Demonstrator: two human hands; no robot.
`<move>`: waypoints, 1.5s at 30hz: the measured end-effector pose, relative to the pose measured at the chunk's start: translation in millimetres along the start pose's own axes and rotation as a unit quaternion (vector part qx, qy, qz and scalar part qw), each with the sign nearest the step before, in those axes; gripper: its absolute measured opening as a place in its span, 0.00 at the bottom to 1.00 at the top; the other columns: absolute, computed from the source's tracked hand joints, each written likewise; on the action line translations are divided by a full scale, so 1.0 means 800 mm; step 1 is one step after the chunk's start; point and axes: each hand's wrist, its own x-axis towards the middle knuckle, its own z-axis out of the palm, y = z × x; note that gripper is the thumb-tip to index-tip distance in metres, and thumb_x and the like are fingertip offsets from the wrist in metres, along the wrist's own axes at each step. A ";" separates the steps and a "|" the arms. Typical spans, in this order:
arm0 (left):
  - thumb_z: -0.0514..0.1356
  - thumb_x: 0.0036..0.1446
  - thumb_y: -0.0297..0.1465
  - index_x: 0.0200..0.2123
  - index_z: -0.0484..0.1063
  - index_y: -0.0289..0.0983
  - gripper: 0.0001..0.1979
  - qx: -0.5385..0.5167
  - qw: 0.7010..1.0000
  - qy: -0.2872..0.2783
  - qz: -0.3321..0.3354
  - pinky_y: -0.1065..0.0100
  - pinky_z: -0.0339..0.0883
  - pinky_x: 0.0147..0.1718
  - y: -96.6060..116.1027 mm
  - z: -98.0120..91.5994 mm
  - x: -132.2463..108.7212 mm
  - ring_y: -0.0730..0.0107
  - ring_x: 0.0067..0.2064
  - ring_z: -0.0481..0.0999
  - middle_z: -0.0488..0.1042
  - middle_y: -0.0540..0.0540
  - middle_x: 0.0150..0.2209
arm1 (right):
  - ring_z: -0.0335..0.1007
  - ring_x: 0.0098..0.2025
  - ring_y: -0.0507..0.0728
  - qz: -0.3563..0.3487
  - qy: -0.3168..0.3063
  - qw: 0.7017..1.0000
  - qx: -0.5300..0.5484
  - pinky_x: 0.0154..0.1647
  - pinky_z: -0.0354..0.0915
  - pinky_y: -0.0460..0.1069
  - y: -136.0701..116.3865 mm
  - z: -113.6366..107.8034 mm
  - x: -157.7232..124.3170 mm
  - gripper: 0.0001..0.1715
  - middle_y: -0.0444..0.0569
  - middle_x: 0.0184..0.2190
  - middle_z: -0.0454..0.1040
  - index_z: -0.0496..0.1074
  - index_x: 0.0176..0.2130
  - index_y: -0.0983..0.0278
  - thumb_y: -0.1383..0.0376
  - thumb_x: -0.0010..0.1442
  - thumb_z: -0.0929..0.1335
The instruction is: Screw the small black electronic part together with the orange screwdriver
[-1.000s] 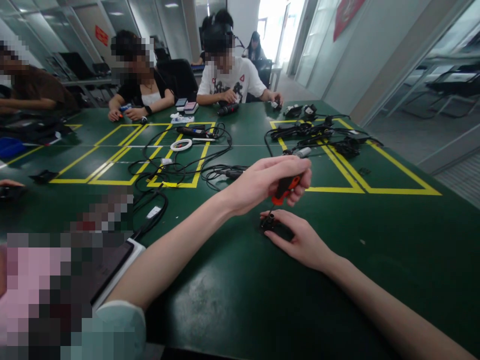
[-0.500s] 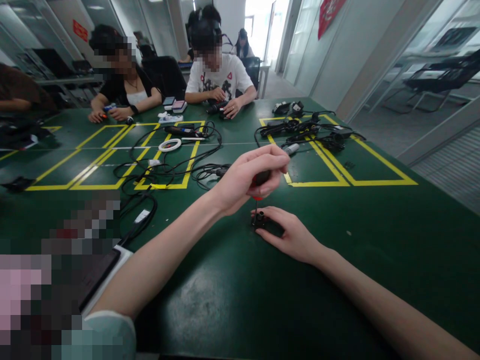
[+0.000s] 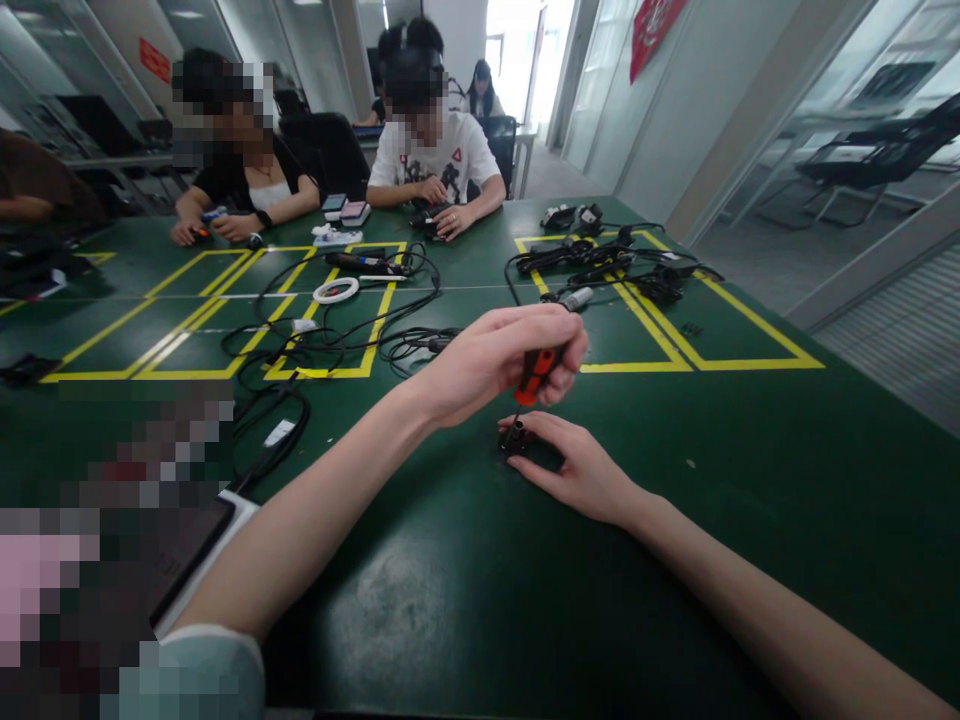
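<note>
My left hand (image 3: 517, 350) is closed around a screwdriver (image 3: 534, 380) with a red and black handle. Its thin shaft points down, and the tip meets a small black part (image 3: 514, 438) on the green table (image 3: 420, 560). A short round tube stands up from that part; its exact kind I cannot make out. My right hand (image 3: 566, 455) lies low on the table, with thumb and fingertips pinching the black part from the right side. Just behind my left hand is a grey-tipped, pen-like thing (image 3: 577, 298).
Black cables (image 3: 330, 330) sprawl over yellow tape rectangles, with a white tape roll (image 3: 336, 290) among them. More black cables (image 3: 622, 262) lie at the back right. Across the table a person in a white shirt (image 3: 439, 160) and another in black (image 3: 247, 195) handle small objects.
My left hand has turned on the screwdriver, so that more of its red and black handle shows and the shaft leans more. My right hand stays at the black part.
</note>
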 end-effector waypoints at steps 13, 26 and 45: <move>0.65 0.60 0.37 0.30 0.61 0.38 0.16 0.013 0.999 0.023 0.023 0.78 0.43 0.16 -0.001 0.008 0.001 0.86 0.15 0.54 0.69 0.57 0.19 | 0.82 0.49 0.62 -0.002 0.005 1.000 -0.007 0.52 0.78 0.58 -0.004 0.001 0.002 0.13 0.56 0.48 0.82 0.72 0.51 0.62 0.64 0.67 0.70; 0.53 0.68 0.37 0.26 0.67 0.34 0.18 -0.022 0.999 0.024 -0.004 0.75 0.55 0.22 0.005 0.010 0.001 0.79 0.22 0.58 0.59 0.53 0.21 | 0.81 0.51 0.63 0.008 -0.009 1.000 -0.004 0.55 0.77 0.59 -0.005 -0.002 0.004 0.14 0.56 0.49 0.82 0.73 0.52 0.61 0.64 0.67 0.70; 0.64 0.62 0.47 0.24 0.64 0.36 0.24 0.050 0.996 0.071 0.027 0.76 0.46 0.17 -0.003 0.013 0.003 0.85 0.16 0.52 0.56 0.59 0.14 | 0.81 0.51 0.63 0.011 -0.005 1.000 0.001 0.54 0.77 0.59 -0.004 0.000 0.003 0.15 0.56 0.49 0.82 0.73 0.53 0.61 0.64 0.67 0.70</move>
